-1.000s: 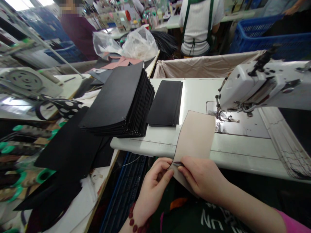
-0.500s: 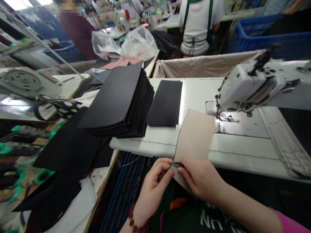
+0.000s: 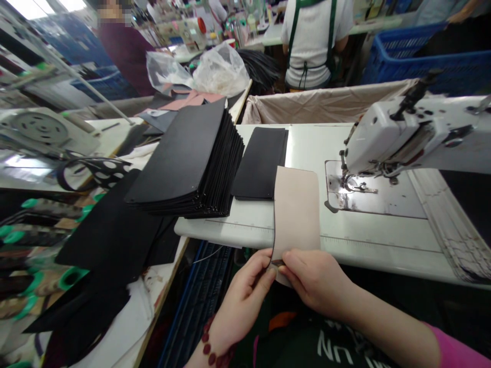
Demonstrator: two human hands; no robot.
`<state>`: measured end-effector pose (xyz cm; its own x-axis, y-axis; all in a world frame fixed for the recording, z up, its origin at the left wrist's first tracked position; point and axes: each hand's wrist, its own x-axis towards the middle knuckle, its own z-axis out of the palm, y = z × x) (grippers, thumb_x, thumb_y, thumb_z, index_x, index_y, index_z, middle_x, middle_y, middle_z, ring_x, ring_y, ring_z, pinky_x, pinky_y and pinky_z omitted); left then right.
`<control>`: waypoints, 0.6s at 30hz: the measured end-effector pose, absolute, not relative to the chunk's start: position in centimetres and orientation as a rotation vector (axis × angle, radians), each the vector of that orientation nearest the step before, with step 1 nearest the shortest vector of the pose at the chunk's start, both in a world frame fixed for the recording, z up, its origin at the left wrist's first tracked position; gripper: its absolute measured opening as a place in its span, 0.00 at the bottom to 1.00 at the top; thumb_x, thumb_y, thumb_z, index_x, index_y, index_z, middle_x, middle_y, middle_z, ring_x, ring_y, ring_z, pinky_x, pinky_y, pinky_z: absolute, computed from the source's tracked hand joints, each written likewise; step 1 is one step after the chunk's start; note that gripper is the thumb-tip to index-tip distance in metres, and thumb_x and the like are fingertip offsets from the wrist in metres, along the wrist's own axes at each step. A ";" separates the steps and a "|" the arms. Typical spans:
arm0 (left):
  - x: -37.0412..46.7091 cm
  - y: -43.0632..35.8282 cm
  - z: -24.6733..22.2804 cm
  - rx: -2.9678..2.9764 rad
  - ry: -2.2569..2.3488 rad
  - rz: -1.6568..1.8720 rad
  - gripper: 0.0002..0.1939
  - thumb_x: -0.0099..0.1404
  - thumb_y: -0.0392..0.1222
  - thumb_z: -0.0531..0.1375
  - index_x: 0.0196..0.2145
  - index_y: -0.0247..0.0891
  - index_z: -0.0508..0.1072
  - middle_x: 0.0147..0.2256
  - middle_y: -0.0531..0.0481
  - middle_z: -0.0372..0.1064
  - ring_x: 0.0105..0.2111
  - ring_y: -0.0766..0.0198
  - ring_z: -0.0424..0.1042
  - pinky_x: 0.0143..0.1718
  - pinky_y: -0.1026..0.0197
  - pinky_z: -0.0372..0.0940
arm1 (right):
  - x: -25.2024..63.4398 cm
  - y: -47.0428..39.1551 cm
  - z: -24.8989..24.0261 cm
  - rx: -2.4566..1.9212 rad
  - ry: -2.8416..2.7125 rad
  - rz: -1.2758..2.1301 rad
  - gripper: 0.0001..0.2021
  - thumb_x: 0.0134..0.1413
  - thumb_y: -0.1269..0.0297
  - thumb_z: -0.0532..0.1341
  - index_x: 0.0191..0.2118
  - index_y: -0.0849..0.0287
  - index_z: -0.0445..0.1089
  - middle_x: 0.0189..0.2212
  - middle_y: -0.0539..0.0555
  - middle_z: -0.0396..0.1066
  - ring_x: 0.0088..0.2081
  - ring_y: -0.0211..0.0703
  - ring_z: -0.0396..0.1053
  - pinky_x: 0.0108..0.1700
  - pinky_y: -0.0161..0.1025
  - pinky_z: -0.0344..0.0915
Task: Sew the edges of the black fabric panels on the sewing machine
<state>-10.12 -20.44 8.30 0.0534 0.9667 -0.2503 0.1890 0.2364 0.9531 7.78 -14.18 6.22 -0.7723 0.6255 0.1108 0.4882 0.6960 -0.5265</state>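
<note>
A beige panel with a dark edge, likely leather, lies partly on the sewing table and hangs over its front edge. At its near left edge my left hand pinches it between thumb and fingers. My right hand is closed on the panel's near end, close to my left fingertips. A small dark piece shows between the two hands; what it is I cannot make out. Behind the panel lies a low stack of black panels, with a taller stack of larger black panels left of it.
A sewing machine stands at the right, its needle area beside the panel. Beige pieces lie right of it. Thread spools and black sheets fill the left side. Two people stand beyond the table, near a blue crate.
The beige panel has swung left, away from the needle plate, and now stands straighter in front of me. Both hands keep their hold at its near end.
</note>
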 end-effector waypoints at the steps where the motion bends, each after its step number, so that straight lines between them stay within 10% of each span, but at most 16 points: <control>1: -10.1 -20.5 8.4 1.172 1.367 0.885 0.08 0.71 0.39 0.54 0.41 0.40 0.72 0.53 0.47 0.66 0.53 0.58 0.64 0.56 0.60 0.57 | 7.8 -14.2 6.2 -0.874 -2.628 0.695 0.12 0.69 0.62 0.45 0.34 0.56 0.59 0.29 0.50 0.66 0.28 0.40 0.61 0.29 0.40 0.46; 18: -9.7 -20.6 7.8 0.853 1.494 1.055 0.08 0.64 0.41 0.63 0.42 0.40 0.75 0.37 0.51 0.77 0.35 0.67 0.73 0.35 0.69 0.65 | 8.0 -13.8 7.2 -1.052 -2.511 0.708 0.12 0.68 0.60 0.46 0.34 0.56 0.60 0.27 0.50 0.67 0.27 0.40 0.64 0.29 0.39 0.47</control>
<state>-9.68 -20.55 7.80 -0.1766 0.9194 -0.3515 -0.0231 0.3531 0.9353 7.95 -13.77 7.16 -0.6746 0.7307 0.1047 0.5684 0.6047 -0.5579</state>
